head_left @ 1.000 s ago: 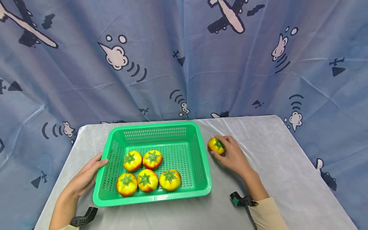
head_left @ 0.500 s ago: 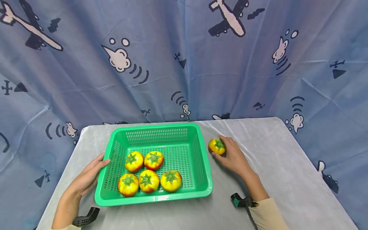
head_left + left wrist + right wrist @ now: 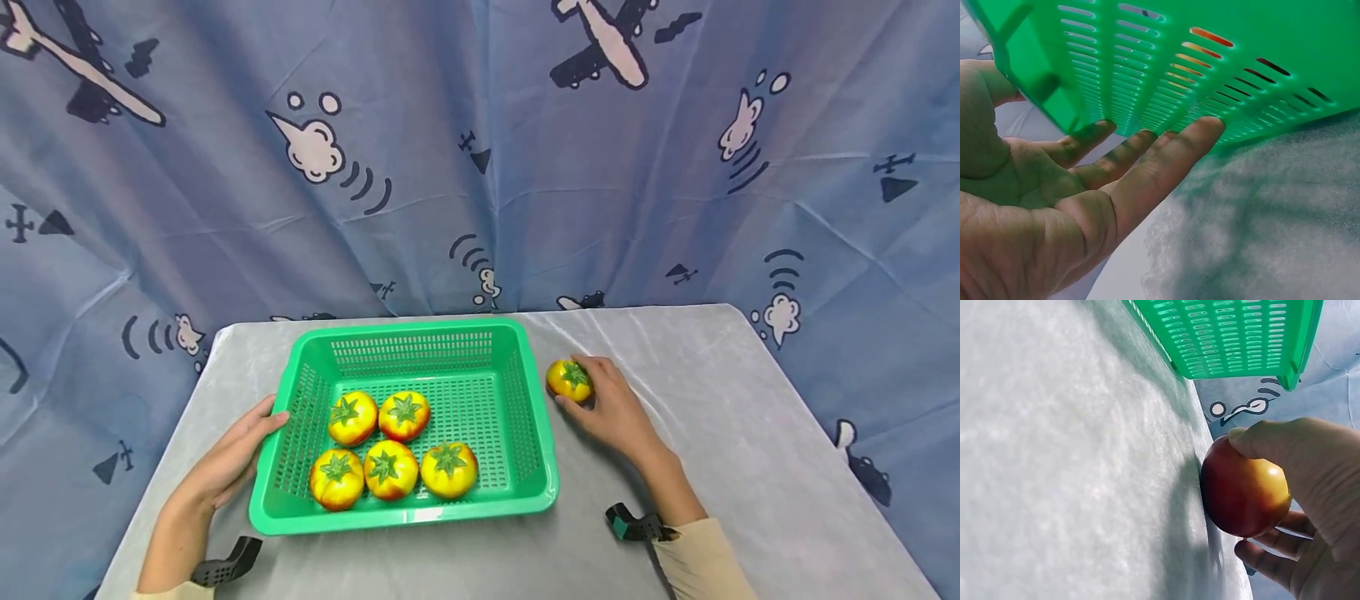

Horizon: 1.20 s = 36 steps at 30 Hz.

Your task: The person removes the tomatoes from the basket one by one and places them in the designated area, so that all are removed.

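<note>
Glossy round fruit (image 3: 567,381) in right hand (image 3: 613,417), slotted basket (image 3: 405,517), seemingly plastic

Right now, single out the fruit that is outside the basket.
The fruit that the right hand grips, beside the green basket; the other five all sit inside it.

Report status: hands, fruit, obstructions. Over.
Left hand touching green basket, left side. Right hand gripping one fruit, right of basket. Basket wall between it and five fruits inside.

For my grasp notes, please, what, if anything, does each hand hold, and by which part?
Right hand: round yellow-red tomato, by its sides. Left hand: rectangular green plastic basket, by its left rim.
</note>
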Each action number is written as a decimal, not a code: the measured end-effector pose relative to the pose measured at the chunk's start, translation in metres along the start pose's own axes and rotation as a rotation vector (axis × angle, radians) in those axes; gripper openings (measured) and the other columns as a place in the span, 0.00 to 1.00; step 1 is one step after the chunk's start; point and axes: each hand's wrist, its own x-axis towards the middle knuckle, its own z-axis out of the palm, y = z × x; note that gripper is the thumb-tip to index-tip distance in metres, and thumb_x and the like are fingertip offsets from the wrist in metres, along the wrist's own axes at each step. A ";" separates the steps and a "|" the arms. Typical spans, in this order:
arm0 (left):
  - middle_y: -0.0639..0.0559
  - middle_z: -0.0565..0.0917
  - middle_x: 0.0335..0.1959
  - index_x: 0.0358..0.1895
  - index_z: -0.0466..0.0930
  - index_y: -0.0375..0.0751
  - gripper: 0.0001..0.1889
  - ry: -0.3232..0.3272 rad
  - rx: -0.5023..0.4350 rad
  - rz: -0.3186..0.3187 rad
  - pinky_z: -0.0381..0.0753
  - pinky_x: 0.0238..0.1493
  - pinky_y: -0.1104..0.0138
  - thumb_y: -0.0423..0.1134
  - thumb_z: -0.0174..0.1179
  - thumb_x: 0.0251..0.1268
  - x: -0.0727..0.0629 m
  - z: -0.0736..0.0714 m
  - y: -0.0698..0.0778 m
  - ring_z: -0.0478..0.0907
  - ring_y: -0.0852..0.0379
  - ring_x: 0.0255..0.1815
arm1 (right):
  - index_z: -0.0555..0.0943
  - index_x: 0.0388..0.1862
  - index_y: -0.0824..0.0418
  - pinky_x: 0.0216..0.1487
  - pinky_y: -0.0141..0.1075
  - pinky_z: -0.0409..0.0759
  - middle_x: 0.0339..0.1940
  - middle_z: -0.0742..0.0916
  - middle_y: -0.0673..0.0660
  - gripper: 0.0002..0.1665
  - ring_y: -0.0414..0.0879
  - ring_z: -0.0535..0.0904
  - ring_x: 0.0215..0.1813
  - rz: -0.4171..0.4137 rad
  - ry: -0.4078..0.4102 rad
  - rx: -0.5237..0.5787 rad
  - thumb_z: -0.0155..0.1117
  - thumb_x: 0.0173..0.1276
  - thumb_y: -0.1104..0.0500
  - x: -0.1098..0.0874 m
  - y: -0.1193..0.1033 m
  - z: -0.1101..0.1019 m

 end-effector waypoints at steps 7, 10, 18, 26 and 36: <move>0.63 0.83 0.60 0.85 0.35 0.32 0.35 0.013 0.007 -0.011 0.91 0.55 0.58 0.45 0.38 0.91 0.000 0.000 -0.002 0.86 0.60 0.59 | 0.68 0.79 0.67 0.69 0.64 0.77 0.68 0.79 0.70 0.46 0.66 0.77 0.69 0.005 -0.004 -0.028 0.77 0.68 0.54 -0.001 0.000 0.000; 0.62 0.84 0.60 0.85 0.35 0.31 0.35 0.008 0.003 -0.008 0.91 0.55 0.57 0.45 0.38 0.91 0.001 -0.001 -0.002 0.86 0.59 0.58 | 0.66 0.80 0.67 0.69 0.64 0.78 0.69 0.79 0.70 0.48 0.66 0.76 0.69 0.014 -0.013 -0.036 0.77 0.69 0.53 -0.001 -0.001 0.000; 0.64 0.83 0.60 0.85 0.32 0.29 0.36 0.001 -0.005 0.000 0.90 0.55 0.58 0.45 0.37 0.91 0.001 -0.001 -0.002 0.86 0.60 0.59 | 0.61 0.84 0.66 0.73 0.65 0.74 0.72 0.76 0.71 0.50 0.67 0.73 0.72 0.025 -0.025 -0.022 0.75 0.72 0.50 0.001 -0.005 -0.010; 0.64 0.83 0.59 0.84 0.34 0.30 0.34 0.020 0.002 -0.003 0.90 0.54 0.59 0.44 0.37 0.91 0.000 -0.001 -0.003 0.86 0.61 0.58 | 0.69 0.79 0.62 0.74 0.66 0.72 0.72 0.76 0.68 0.41 0.65 0.71 0.74 0.000 0.039 0.035 0.74 0.72 0.56 0.003 -0.017 -0.019; 0.63 0.83 0.60 0.85 0.39 0.35 0.31 -0.005 -0.016 0.018 0.91 0.54 0.59 0.43 0.37 0.91 0.001 -0.001 -0.005 0.86 0.61 0.59 | 0.74 0.76 0.58 0.66 0.59 0.81 0.71 0.77 0.62 0.35 0.59 0.74 0.72 -0.069 0.021 0.075 0.74 0.73 0.55 0.004 -0.042 -0.033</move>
